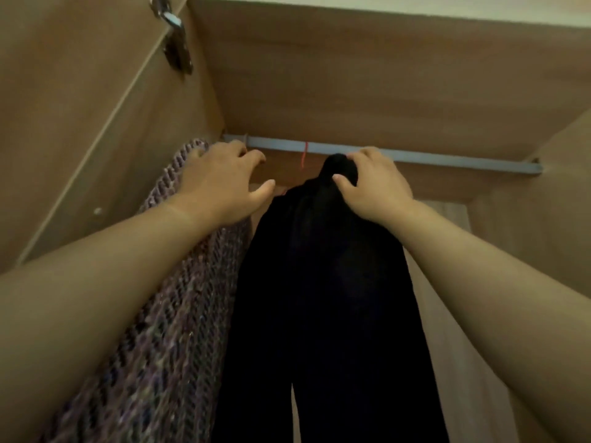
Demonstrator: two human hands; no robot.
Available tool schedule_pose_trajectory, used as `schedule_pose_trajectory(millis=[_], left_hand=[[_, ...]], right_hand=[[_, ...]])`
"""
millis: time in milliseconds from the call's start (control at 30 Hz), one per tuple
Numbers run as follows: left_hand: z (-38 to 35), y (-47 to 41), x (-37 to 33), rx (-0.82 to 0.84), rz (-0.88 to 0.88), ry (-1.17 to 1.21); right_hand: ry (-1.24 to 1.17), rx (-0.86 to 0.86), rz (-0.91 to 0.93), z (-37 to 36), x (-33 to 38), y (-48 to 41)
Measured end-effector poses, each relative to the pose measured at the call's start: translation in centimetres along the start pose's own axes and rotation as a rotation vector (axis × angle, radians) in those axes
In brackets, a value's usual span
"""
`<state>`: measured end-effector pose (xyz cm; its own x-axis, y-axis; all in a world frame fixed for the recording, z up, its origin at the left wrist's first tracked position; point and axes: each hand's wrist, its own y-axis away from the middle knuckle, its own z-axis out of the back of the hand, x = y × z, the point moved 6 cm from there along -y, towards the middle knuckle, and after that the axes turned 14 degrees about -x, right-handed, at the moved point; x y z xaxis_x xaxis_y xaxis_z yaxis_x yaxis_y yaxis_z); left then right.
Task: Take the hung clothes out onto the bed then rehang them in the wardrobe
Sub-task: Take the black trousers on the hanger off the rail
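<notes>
Right hand (pixel 374 183) pinches the black garment's (pixel 323 282) bunched top just under the rail (pixel 447 159) mid-span, left hand (pixel 220 180) spread empty over the knit cardigan (pixel 179 282) at the rail's left end; hook unseen, could snag if tugged.

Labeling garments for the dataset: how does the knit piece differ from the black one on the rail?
Colour: the knit garment is mottled purple-grey; the black garment is plain black. Texture: the knit shows a chunky open weave; the black one looks smooth. Position: the knit hangs at the left wall; the black one nearer the middle. Contact: the right hand grips the black garment's top; the left hand is open beside the knit. Both hang below the rail.
</notes>
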<state>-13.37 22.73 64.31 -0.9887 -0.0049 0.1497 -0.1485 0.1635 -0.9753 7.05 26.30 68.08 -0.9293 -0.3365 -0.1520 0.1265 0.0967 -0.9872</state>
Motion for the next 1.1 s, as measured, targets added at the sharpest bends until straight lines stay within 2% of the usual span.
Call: schedule_pose_trajectory(millis=[133,300,400,533,767,967,1100], left_hand=[[-0.6,-2.3,3.6,-0.077,0.078,-0.037],[-2.3,-1.5,6.3,-0.115,0.197,0.078],[-2.9,-1.1,6.1,-0.172,0.166,0.152],[-3.4,-1.0,5.0,-0.194,0.123,0.193],[-3.9,-0.3,5.0,-0.288,0.211,0.266],[-4.3,0.1,4.5,-0.315,0.235,0.306],[-4.6,0.6,4.5,-0.350,0.233,0.304]], right_hand=[[0.057,0.040,-0.047,-2.3,-0.8,-2.6],[0.090,-0.032,-0.005,-4.1,-1.4,-1.5],[0.066,-0.070,-0.028,-4.7,-1.8,-1.0],[0.125,-0.009,-0.012,-5.6,-2.2,-3.3],[0.128,-0.054,-0.133,-6.4,-3.9,-4.7],[0.175,-0.057,-0.044,-6.7,-3.4,-5.7],[0.078,-0.044,-0.024,-7.8,-3.4,-5.9]])
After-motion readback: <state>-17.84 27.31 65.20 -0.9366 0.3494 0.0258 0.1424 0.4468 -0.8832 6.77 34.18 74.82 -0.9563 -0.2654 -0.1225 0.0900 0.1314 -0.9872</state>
